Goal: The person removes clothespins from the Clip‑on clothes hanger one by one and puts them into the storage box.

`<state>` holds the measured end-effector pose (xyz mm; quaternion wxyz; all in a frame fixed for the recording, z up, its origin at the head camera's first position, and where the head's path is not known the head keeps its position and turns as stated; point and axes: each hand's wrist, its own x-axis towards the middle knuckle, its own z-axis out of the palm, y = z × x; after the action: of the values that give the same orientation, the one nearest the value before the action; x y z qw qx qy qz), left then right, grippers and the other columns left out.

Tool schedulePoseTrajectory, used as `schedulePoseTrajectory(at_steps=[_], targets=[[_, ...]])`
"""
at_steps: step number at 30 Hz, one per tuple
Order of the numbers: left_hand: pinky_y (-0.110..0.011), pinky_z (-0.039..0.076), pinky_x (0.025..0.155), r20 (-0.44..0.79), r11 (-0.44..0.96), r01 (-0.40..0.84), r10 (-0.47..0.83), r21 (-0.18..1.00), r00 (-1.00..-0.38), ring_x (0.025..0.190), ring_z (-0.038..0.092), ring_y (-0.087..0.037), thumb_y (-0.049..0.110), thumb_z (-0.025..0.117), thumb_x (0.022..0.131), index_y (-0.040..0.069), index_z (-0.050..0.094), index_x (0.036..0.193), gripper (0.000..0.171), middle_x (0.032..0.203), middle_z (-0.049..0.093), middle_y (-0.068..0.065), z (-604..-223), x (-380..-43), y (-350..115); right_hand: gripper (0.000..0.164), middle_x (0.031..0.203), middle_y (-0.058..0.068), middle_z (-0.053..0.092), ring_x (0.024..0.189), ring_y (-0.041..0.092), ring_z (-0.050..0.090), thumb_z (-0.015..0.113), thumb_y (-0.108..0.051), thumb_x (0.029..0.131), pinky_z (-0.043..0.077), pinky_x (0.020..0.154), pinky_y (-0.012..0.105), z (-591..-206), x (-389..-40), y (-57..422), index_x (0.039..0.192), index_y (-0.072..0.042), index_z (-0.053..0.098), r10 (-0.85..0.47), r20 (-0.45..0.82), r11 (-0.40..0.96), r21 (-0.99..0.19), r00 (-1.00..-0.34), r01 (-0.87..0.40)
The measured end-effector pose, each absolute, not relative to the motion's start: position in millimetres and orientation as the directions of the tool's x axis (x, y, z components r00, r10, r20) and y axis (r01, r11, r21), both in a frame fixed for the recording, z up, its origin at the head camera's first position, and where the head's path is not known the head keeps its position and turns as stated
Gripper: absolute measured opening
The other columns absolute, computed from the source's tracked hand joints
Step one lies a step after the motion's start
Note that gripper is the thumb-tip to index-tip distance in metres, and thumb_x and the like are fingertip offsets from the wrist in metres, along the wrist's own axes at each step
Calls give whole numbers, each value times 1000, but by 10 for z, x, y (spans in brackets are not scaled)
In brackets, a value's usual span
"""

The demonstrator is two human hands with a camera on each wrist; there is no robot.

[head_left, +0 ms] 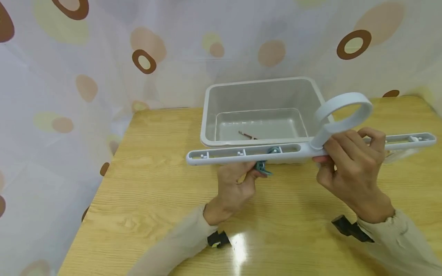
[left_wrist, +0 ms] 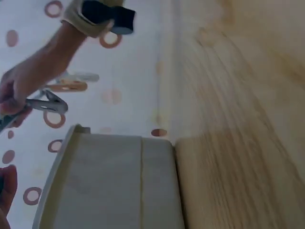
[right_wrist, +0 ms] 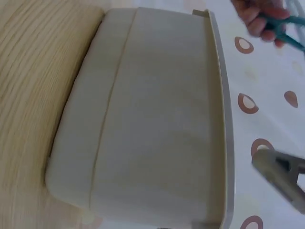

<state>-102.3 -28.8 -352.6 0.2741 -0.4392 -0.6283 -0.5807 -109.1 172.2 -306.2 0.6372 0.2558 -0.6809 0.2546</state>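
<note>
A white plastic clip hanger has a long slotted bar (head_left: 224, 155) and a ring-shaped hook (head_left: 345, 100). It is held up in front of the bin. My right hand (head_left: 357, 174) grips the bar just right of the hook's base. Under the bar's left half, my left hand (head_left: 236, 188) pinches a teal clip (head_left: 263, 168) between thumb and fingers; its top shows through a slot. The right wrist view also catches this teal clip (right_wrist: 286, 21). In the left wrist view, a grey clip (left_wrist: 50, 105) and an orange-brown clip (left_wrist: 66, 86) appear near the right hand, blurred.
Behind the hanger stands a pale grey plastic bin (head_left: 206, 115) with a small brownish item (head_left: 246, 135) on its floor. It rests on a wooden table (head_left: 155, 184). A spotted sheet (head_left: 235, 27) hangs at the back and left.
</note>
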Motion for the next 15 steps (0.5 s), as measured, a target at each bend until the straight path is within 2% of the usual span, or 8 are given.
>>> schedulePoseTrajectory(at_steps=[1,3,5,6,8,11,15], targets=[[-21,54,62,903,97,927,211,361,-374,63,65,-19,-20,58,81,-17,66,96,18,79,68,-19,-3526,-1059,-312,31,54,19,47,49,39,38,53,-7,86,28,72,55,-3057,-1092,1721,59,0,41,-30,998,746,-15,-56,-666],[-21,54,67,950,324,935,218,144,-222,66,64,-16,-16,60,82,-11,69,90,13,79,69,-14,-3531,-1126,-364,32,54,19,47,50,39,39,54,-10,87,28,72,55,-3050,-1091,1719,60,0,42,-47,997,753,-5,-62,-658],[-21,54,72,959,437,899,253,8,-131,70,65,-17,-11,58,86,-10,69,90,12,82,69,-14,-3537,-1162,-403,31,55,18,48,51,39,41,53,-10,88,26,72,56,-3043,-1094,1722,61,0,42,-75,994,756,6,-78,-655],[-23,54,73,957,472,881,268,-31,-110,72,65,-18,-8,59,88,-10,69,90,11,84,69,-15,-3542,-1175,-417,32,56,18,48,51,39,41,53,-11,89,26,72,56,-3045,-1096,1723,61,0,43,-91,992,756,12,-87,-655],[-23,54,74,951,488,873,282,-29,-126,73,65,-18,-5,57,90,-8,69,90,13,86,69,-15,-3556,-1188,-430,30,57,19,50,53,39,43,52,-10,89,26,72,57,-3048,-1106,1730,62,1,44,-116,988,756,21,-103,-654],[-20,53,67,943,440,897,279,45,-184,68,62,-15,-4,57,91,-8,70,91,14,83,69,-13,-3569,-1180,-425,25,60,19,52,54,39,44,50,-7,87,26,72,58,-3067,-1118,1747,63,1,46,-143,982,759,29,-124,-650],[-21,53,74,922,335,926,274,175,-273,74,65,-17,-5,69,83,-9,70,94,11,86,70,-13,-3572,-1173,-396,24,61,19,53,56,39,45,50,-8,87,27,74,58,-3097,-1120,1783,64,1,47,-152,978,770,26,-143,-638]])
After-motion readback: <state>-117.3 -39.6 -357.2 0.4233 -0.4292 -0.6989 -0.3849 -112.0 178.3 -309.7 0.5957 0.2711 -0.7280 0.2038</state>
